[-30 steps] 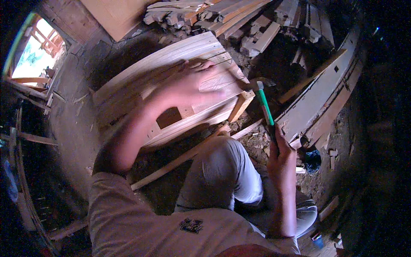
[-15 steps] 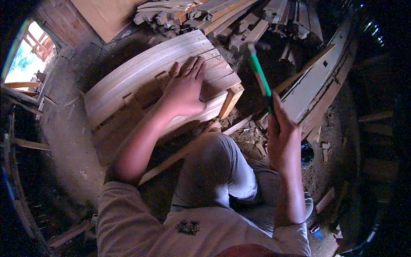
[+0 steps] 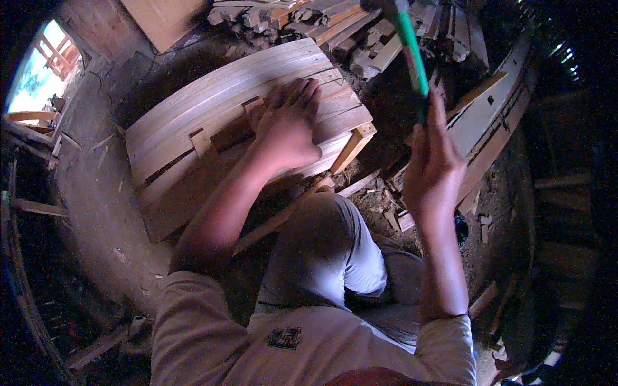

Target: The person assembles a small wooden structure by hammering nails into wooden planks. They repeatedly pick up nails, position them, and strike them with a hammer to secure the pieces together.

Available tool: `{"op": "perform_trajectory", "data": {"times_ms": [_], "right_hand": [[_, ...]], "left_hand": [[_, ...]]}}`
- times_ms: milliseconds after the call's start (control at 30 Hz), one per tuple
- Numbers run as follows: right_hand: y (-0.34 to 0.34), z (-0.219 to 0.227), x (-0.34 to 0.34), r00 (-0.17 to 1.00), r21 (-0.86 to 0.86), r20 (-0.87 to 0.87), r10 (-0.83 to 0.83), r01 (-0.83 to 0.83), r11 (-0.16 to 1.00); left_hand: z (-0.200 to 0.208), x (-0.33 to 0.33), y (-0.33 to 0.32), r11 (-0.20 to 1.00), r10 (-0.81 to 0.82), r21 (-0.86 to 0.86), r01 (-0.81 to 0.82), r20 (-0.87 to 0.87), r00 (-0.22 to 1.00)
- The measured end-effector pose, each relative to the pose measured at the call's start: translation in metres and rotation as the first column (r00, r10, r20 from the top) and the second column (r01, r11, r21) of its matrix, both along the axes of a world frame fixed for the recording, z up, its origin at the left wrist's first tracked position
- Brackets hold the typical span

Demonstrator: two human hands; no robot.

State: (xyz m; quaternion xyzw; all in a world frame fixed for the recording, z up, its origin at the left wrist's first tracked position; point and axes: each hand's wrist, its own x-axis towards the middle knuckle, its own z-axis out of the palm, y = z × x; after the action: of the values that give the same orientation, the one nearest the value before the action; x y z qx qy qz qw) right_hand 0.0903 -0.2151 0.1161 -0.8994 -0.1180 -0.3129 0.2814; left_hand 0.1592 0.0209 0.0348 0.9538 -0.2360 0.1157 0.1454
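A wooden crate-like piece (image 3: 212,90) made of pale planks rests in front of me, with a gap in its top and a small block (image 3: 201,139) beside the gap. My left hand (image 3: 290,122) lies flat on the planks near the right end, fingers stretched out. To the right, my right hand (image 3: 434,170) is closed round the handle of a hammer (image 3: 410,48) with a green shaft. The hammer is raised, apart from the crate; its dark head is at the top edge of the picture and partly cut off.
Stacked timber offcuts (image 3: 347,26) fill the far side. A long pale board (image 3: 486,106) leans at the right. Wood scraps (image 3: 386,206) litter the dirt floor by my knee (image 3: 328,225). A bright opening (image 3: 45,71) stands at the far left.
My right hand has lifted the hammer up and slightly right. My left hand stays on the planks, and the whole view has shifted a little.
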Motion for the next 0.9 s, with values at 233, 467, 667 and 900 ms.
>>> {"op": "perform_trajectory", "data": {"times_ms": [233, 467, 667, 900], "right_hand": [[0.000, 0.003, 0.000, 0.981, -0.069, -0.179, -0.071, 0.059, 0.996], [-0.003, -0.021, 0.006, 0.901, -0.394, -0.403, -0.157, -0.016, 0.919], [0.006, 0.017, -0.003, 0.997, 0.001, -0.060, -0.046, 0.046, 0.999], [-0.024, -0.042, 0.009, 0.967, -0.373, -0.201, -0.154, 0.069, 0.925]], "left_hand": [[-0.004, 0.002, -0.003, 0.999, 0.010, -0.040, -0.007, 0.068, 0.998], [-0.003, 0.004, -0.007, 0.999, 0.009, 0.036, -0.009, 0.004, 1.000], [-0.010, 0.003, 0.001, 1.000, 0.014, 0.017, -0.014, 0.043, 0.999], [-0.005, 0.005, -0.009, 1.000, -0.026, -0.012, 0.027, 0.029, 0.999]]}}
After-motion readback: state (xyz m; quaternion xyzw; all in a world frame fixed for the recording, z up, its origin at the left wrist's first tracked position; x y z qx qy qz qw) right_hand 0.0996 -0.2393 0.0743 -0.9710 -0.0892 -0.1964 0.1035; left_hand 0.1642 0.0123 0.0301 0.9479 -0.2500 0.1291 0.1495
